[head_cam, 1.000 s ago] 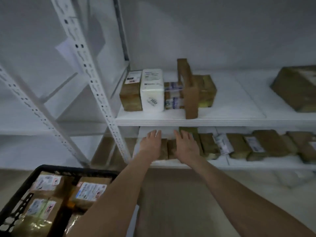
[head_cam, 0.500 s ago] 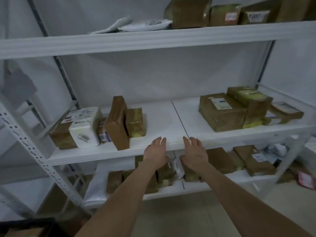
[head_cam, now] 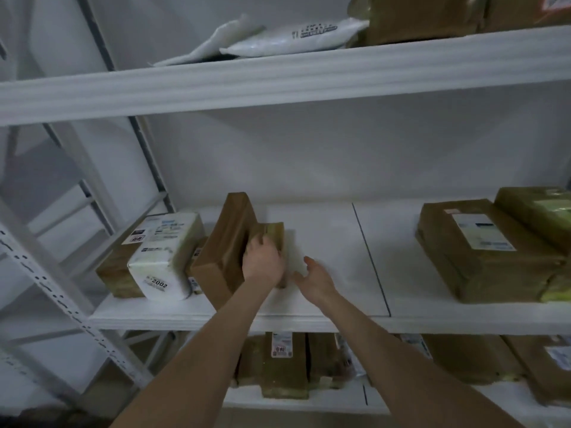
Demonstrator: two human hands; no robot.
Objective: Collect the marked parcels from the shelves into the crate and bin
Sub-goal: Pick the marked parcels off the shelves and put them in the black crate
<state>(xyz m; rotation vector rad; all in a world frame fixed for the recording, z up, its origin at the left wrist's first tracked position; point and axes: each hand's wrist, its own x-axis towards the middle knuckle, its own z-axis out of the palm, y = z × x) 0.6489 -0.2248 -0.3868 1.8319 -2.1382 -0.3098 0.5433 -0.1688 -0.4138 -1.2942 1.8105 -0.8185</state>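
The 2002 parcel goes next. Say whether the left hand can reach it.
Probably yes. The left hand is on a small parcel, and the upright box stands between it and the 2002 parcel, but that parcel's front faces the open shelf edge.

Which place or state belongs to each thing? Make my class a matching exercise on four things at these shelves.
Things:
1. white parcel marked 2002
2. white mailer bag
3. left hand
4. right hand

Places or states:
A. on the top shelf
B. gripping the small brown parcel
C. left part of the middle shelf
D. open, holding nothing

Pairs: 1-C, 2-A, 3-B, 4-D
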